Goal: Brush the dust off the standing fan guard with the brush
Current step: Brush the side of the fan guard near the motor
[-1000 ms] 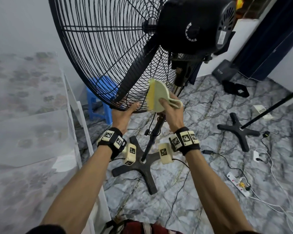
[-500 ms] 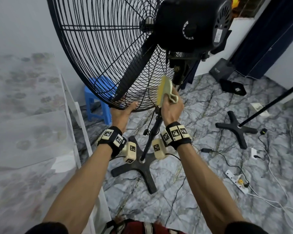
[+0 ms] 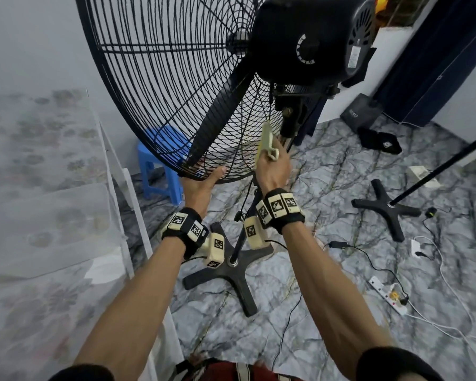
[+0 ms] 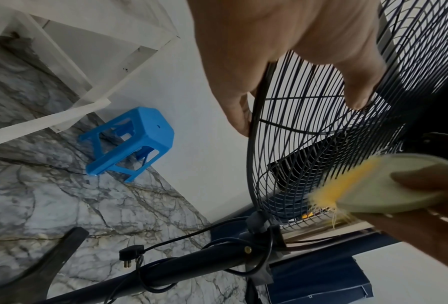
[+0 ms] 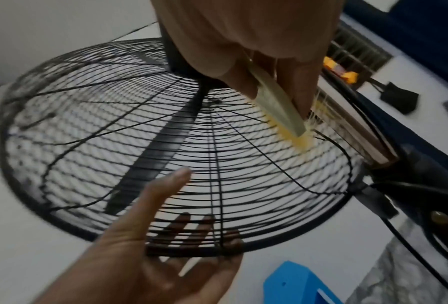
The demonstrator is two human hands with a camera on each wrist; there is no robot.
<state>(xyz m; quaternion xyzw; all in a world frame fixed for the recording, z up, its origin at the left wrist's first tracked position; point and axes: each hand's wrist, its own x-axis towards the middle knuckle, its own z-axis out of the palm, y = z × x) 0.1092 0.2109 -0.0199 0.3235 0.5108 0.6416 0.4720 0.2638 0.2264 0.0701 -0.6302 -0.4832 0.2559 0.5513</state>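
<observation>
**A:** Right hand up at the back of the fan guard, fingers and thumb pinched round the pale green brush. Yellow bristles pressed to the wires low down, close beside the motor housing.

**B:** And the left hand?

**A:** Cupped under the bottom rim of the guard, thumb against the near wires, fingers hooked round the far side. The right wrist view shows those fingers through the mesh.

**B:** What's crowding the brush?

**A:** The black motor housing sits just above it, and the pole with its clamp runs right beside the right hand. A dark blade hangs inside the cage, slanting down toward the left hand.

**B:** Floor?

**A:** Marble-pattern tiles. The fan's cross base stands directly below the wrists. A blue plastic stool stands behind the guard by the wall. On the right a second cross base with its slanted pole, well apart.

**B:** Cables?

**A:** A white power strip with white and black leads trailing over the floor at right. The fan's own cord loops round the pole, its plug dangling loose in the left wrist view.

**B:** Left side?

**A:** A white frame draped in floral netting, close along the left arm.
</observation>
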